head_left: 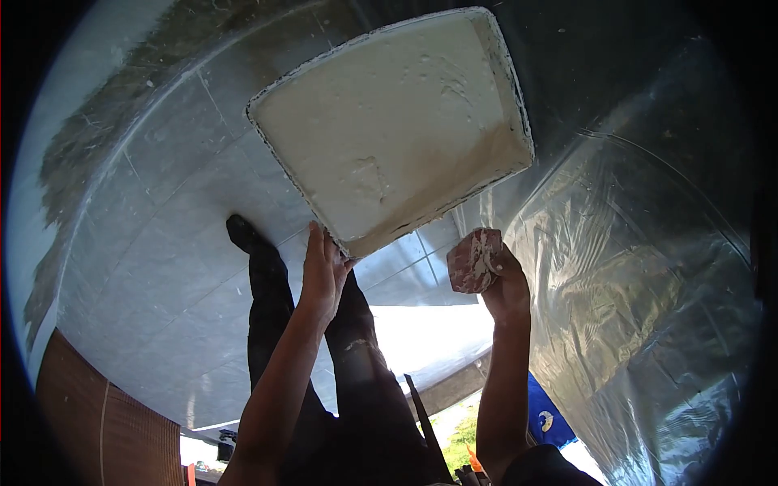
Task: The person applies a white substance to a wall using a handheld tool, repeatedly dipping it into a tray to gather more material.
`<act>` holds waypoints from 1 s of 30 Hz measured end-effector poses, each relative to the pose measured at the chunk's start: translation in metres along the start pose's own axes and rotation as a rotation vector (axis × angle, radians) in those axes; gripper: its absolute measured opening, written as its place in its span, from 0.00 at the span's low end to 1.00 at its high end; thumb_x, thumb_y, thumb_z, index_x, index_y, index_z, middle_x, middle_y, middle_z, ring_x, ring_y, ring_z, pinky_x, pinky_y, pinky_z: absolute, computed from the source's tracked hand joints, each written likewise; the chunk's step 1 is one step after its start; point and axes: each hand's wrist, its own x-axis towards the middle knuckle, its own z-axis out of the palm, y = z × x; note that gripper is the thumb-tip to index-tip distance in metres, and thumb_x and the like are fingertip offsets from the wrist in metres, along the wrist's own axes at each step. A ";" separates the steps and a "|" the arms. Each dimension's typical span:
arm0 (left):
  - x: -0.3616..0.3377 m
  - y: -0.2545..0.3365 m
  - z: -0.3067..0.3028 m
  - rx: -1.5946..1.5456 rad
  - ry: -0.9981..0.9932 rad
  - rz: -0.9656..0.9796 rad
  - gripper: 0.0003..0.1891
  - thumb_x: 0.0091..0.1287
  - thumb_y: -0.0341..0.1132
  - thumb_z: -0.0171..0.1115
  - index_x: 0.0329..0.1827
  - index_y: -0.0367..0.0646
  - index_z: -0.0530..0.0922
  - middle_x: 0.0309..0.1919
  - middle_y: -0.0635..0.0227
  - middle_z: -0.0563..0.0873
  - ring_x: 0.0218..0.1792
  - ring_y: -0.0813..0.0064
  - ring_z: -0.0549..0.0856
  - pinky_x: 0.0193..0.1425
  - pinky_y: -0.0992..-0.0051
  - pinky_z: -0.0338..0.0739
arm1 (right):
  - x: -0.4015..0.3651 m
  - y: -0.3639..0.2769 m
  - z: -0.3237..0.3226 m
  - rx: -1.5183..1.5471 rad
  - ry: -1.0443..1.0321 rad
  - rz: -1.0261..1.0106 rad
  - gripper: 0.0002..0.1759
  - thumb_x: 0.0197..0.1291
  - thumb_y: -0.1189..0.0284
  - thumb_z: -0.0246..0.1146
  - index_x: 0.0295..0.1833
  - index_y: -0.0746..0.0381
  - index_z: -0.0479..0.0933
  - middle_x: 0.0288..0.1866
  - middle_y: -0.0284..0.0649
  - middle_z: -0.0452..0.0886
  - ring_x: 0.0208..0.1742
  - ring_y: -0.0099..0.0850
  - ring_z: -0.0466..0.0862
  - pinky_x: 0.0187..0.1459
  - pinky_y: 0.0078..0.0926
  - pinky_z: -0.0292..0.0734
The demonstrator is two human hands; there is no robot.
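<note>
one tray [504, 81], with pale paste [381, 121] inside, lies ahead of us; holding it level serves us well. our left hand [322, 271] touches its nearest corner; whether it pinches there we cannot tell. our right hand [510, 283] pinches a smeared block [470, 263] beside the tray, not touching; a firm side grip helps.

Uneven light: strong daylight enters from the bottom of my view, behind my legs [356, 381], which read near-black. The glare patch [429, 332] between them and my right forearm [506, 356] is blown out. Tray [506, 81] interior softly lit, brownish shadow along its near edge and right corner. Plastic sheet [616, 283] gives streaky reflections, dark toward the top. Wide-lens distortion bows the floor's [178, 259] left edge; frame corners vignetted black. My left hand [324, 271] fairly sharp.
</note>
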 end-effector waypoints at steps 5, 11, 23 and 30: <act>-0.001 0.000 0.002 -0.043 -0.008 -0.001 0.40 0.81 0.61 0.26 0.82 0.35 0.50 0.81 0.51 0.57 0.81 0.56 0.57 0.82 0.49 0.51 | 0.015 -0.057 0.078 -1.092 0.262 -0.291 0.16 0.68 0.81 0.53 0.60 0.68 0.73 0.51 0.39 0.83 0.50 0.25 0.82 0.52 0.26 0.78; -0.003 0.000 0.005 -0.074 -0.008 0.008 0.41 0.81 0.62 0.27 0.82 0.34 0.49 0.81 0.51 0.56 0.81 0.55 0.57 0.82 0.49 0.50 | 0.029 -0.002 0.059 -0.735 0.483 -0.567 0.14 0.70 0.84 0.51 0.59 0.66 0.72 0.49 0.37 0.80 0.49 0.24 0.80 0.53 0.27 0.77; -0.005 0.003 0.000 -0.033 -0.051 -0.026 0.41 0.81 0.63 0.28 0.81 0.34 0.51 0.79 0.50 0.61 0.79 0.56 0.63 0.81 0.49 0.53 | 0.051 0.093 0.045 -0.857 0.414 -0.966 0.18 0.65 0.80 0.54 0.61 0.69 0.67 0.52 0.60 0.76 0.50 0.60 0.76 0.53 0.53 0.71; -0.007 0.009 -0.007 -0.059 -0.009 -0.046 0.42 0.80 0.63 0.28 0.79 0.31 0.55 0.73 0.45 0.69 0.75 0.53 0.68 0.80 0.51 0.57 | 0.043 -0.001 0.089 -0.519 0.383 -0.487 0.15 0.64 0.85 0.56 0.55 0.68 0.78 0.51 0.39 0.82 0.52 0.24 0.81 0.53 0.25 0.76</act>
